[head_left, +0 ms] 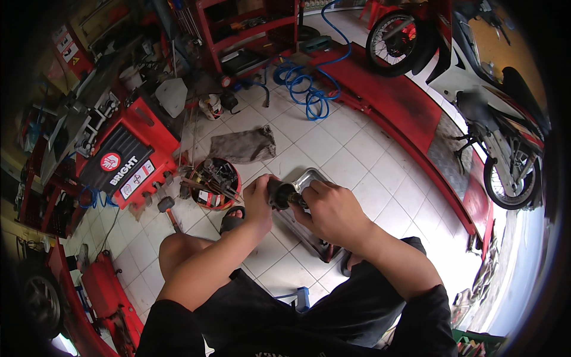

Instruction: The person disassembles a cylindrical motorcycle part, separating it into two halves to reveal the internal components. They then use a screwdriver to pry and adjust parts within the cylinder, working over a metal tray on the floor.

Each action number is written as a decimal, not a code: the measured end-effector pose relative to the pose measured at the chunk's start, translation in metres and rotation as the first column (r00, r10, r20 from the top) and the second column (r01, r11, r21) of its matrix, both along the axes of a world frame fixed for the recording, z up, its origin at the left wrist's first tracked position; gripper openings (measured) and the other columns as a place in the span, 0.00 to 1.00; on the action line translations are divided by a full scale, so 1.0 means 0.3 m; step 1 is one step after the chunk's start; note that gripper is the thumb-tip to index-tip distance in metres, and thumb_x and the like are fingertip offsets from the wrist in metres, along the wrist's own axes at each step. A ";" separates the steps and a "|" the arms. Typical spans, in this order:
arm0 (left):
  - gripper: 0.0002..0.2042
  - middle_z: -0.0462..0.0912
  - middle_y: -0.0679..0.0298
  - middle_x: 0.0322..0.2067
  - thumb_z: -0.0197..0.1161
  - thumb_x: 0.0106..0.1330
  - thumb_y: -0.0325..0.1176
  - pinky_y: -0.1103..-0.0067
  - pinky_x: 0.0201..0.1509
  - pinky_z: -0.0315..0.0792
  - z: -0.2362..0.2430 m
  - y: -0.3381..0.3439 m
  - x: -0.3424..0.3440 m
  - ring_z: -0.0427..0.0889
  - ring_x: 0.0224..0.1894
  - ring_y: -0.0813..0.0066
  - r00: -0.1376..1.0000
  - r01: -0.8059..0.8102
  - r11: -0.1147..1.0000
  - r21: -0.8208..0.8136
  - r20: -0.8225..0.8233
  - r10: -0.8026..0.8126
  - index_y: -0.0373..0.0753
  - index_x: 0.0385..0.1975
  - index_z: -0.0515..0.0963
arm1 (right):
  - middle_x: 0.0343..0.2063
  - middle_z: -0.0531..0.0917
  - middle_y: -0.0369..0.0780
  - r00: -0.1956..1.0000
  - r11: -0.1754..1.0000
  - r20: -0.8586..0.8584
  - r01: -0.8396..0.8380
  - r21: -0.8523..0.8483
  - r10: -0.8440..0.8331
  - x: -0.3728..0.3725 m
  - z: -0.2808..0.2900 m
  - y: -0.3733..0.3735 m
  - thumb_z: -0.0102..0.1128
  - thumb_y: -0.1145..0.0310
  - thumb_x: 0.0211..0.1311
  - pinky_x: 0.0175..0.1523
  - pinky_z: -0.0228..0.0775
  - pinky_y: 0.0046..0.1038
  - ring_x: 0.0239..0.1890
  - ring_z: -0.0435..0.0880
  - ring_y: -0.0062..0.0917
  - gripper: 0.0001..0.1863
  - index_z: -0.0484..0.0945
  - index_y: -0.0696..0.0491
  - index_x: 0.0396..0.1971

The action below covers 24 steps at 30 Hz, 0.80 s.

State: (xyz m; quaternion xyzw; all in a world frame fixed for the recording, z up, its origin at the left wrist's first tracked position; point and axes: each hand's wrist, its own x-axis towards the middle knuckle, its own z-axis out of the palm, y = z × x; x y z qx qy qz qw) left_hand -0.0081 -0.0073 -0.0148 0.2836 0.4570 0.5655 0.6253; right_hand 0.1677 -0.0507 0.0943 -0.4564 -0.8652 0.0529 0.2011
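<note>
A dark, roundish metal part (pixel 277 193) is held up between my two hands, over the floor in front of my knees. My left hand (pixel 258 201) is closed around its left side. The fingers of my right hand (pixel 334 213) are bent and pinched at its right end, where a narrower, shinier piece shows; my knuckles cover some of it. I cannot tell exactly what kind of part it is. Just beyond and below the hands lies a shiny metal tray (pixel 310 173), partly hidden by the right hand.
Left of my hands stands a red tub (pixel 237 191) full of metal parts. A grey cloth (pixel 242 145) and a mallet (pixel 167 206) lie on the tiles near a red machine (pixel 156 156). Blue hose (pixel 309 89) coils ahead. A motorcycle (pixel 470 80) stands by a red lift (pixel 410 107) at right.
</note>
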 end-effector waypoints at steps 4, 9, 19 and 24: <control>0.14 0.79 0.65 0.22 0.51 0.72 0.41 0.78 0.19 0.63 0.027 -0.040 0.022 0.72 0.17 0.77 0.999 0.022 1.000 -0.007 -0.023 -0.022 0.39 0.32 0.79 | 0.27 0.82 0.46 0.995 0.994 0.087 0.051 -0.097 -0.043 0.011 0.020 -0.014 0.63 0.53 0.65 0.34 0.79 0.37 0.29 0.85 0.40 0.22 0.81 0.61 0.29; 0.16 0.77 0.64 0.22 0.48 0.72 0.45 0.76 0.23 0.63 -0.014 -0.040 -0.031 0.70 0.18 0.72 0.940 0.158 0.903 -0.399 0.342 -0.013 0.41 0.31 0.76 | 0.25 0.84 0.46 0.997 0.996 0.049 0.063 -0.060 -0.060 0.053 0.121 -0.039 0.65 0.47 0.62 0.33 0.78 0.37 0.28 0.86 0.41 0.26 0.82 0.61 0.29; 0.17 0.77 0.55 0.32 0.53 0.72 0.49 0.80 0.27 0.64 0.041 -0.015 -0.125 0.69 0.22 0.74 0.801 0.251 0.908 -0.336 0.599 0.000 0.40 0.39 0.77 | 0.29 0.88 0.44 0.924 0.856 0.273 0.359 -0.373 -0.268 0.256 -0.130 0.163 0.62 0.42 0.64 0.43 0.80 0.42 0.35 0.88 0.43 0.25 0.88 0.52 0.35; 0.18 0.76 0.55 0.35 0.53 0.72 0.46 0.80 0.27 0.64 0.120 0.018 -0.165 0.69 0.22 0.74 0.798 0.167 0.930 -0.328 0.598 0.068 0.34 0.43 0.75 | 0.40 0.89 0.47 0.858 0.643 0.438 0.498 -0.581 -0.269 0.373 -0.555 0.217 0.60 0.46 0.65 0.50 0.80 0.42 0.45 0.88 0.42 0.23 0.88 0.53 0.39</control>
